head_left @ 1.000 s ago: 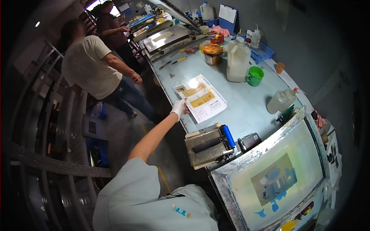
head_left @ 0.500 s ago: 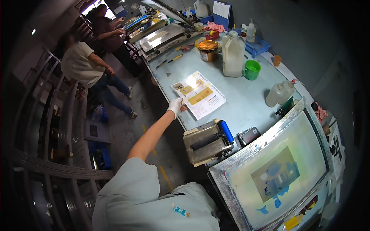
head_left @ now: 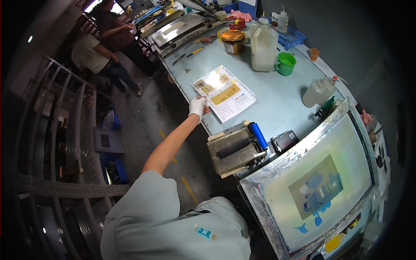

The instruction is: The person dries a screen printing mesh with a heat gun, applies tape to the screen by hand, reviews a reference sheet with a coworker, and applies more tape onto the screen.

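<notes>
My left hand (head_left: 199, 106), in a white glove that leaves some fingertips bare, is at the near-left edge of a printed sheet (head_left: 227, 103). Its fingers are closed at the paper's edge, beside the table rim. The sheet lies on the pale table (head_left: 277, 104) and carries yellow panels, text and a bright glare spot. My right hand is outside the view. Nearer to me, a metal plate-like block (head_left: 232, 151) sits at the table edge with a blue roller (head_left: 258, 136) on it, and beside that is a dark box (head_left: 284, 141).
A framed screen (head_left: 320, 186) stands at the right. Behind the sheet are a milky jug (head_left: 264, 47), an orange-topped tub (head_left: 234, 42), a green cup (head_left: 286, 63) and squat bottles (head_left: 318, 92). Racks (head_left: 65, 125) line the left. Two people (head_left: 93, 54) stand beyond the aisle.
The view has tilted, so the table things appear higher. My left hand stays at the sheet's edge, and the sheet keeps its place. The person in the pale shirt has stepped slightly farther off.
</notes>
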A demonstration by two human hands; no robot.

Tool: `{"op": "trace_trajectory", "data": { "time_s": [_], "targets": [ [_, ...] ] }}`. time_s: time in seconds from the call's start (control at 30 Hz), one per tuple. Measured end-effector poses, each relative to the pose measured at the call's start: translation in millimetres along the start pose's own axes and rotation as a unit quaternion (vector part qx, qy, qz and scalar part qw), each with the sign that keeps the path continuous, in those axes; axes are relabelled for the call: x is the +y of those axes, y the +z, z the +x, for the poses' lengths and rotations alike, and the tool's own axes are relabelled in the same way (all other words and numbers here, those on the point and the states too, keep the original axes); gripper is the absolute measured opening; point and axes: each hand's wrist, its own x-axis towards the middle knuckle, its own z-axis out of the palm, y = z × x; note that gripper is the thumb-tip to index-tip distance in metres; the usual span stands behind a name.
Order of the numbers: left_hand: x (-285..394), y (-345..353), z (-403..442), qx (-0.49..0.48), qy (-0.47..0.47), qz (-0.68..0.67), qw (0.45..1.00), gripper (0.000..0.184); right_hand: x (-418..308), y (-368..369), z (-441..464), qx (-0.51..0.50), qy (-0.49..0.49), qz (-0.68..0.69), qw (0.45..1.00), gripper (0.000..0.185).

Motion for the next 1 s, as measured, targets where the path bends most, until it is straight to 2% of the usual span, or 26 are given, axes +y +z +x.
{"op": "trace_trajectory", "data": {
  "time_s": [0.3, 0.67, 0.77, 0.9, 1.0],
  "targets": [
    [6.9, 4.5, -13.7, 0.022, 0.013, -0.013, 1.000, 0.009, -16.6, 41.4, 6.7, -0.012, -0.053, 0.055, 0.997, 0.044],
    [5.0, 1.7, -12.7, -0.002, 0.020, -0.006, 1.000, 0.016, -15.0, 59.3, 10.5, -0.020, -0.109, 0.091, 0.990, 0.048],
    [4.8, 2.4, -6.8, 0.005, 0.010, -0.016, 1.000, 0.017, -9.1, 52.3, 6.9, -0.029, -0.121, 0.089, 0.988, 0.049],
    [-7.3, -0.5, -5.4, -0.005, 0.027, -0.019, 0.999, 0.016, 15.0, -3.5, -2.9, -0.038, -0.129, 0.044, 0.990, 0.050],
    [-4.2, -2.8, -3.2, -0.016, 0.024, -0.029, 0.999, 0.018, 25.1, -14.2, -5.0, -0.035, -0.136, 0.032, 0.990, 0.052]
  ]
}}
